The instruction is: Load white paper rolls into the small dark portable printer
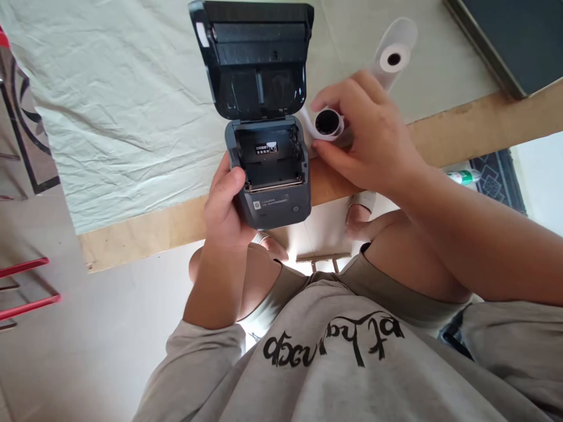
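Observation:
My left hand (226, 205) is wrapped round the side of a dark grey label printer (281, 205), thumb on its near left edge. The printer's lid (261, 64) is swung up, and its paper bay shows no roll, only a small printed sticker inside. Just right of the printer, my right hand (369, 129) grips a white paper roll (317, 133) with a dark core, thumb below and fingers above. A loose strip of the paper reaches toward the printer's side. Beyond that hand lies another white roll (401, 57) with a dark core hole.
A pale green cloth (132, 117) covers the wooden table (145, 234), whose bare front edge shows. At the far right lies a dark flat object (523, 41) with a metallic rim. Red bars (30, 305) are at the left. A bottle (464, 177) is below the table edge.

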Action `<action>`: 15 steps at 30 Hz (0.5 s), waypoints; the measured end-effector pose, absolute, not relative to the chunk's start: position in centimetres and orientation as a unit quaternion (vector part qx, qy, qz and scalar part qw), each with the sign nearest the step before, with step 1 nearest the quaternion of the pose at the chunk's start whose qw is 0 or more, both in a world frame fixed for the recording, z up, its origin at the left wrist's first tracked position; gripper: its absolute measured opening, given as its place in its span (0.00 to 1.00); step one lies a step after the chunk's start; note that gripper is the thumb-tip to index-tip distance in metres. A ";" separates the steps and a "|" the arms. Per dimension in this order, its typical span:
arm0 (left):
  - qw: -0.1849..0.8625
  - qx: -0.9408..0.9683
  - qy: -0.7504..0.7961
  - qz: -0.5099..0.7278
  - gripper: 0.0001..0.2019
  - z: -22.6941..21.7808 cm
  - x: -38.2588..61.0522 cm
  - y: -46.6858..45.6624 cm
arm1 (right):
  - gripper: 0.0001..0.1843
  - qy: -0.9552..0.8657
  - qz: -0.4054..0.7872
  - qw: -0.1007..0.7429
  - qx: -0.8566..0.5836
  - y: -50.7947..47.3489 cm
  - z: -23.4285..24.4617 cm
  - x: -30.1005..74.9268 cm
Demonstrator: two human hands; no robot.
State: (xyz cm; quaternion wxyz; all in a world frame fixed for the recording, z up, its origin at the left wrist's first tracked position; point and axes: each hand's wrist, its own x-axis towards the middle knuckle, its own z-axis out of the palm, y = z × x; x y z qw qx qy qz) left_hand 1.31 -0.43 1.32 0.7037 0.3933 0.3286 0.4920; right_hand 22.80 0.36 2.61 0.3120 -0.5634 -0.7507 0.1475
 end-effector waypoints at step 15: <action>0.705 0.400 0.327 0.486 0.18 0.7 1.1 -0.4 | 0.23 -0.765 0.125 0.291 -0.560 -0.1 2.5 23.9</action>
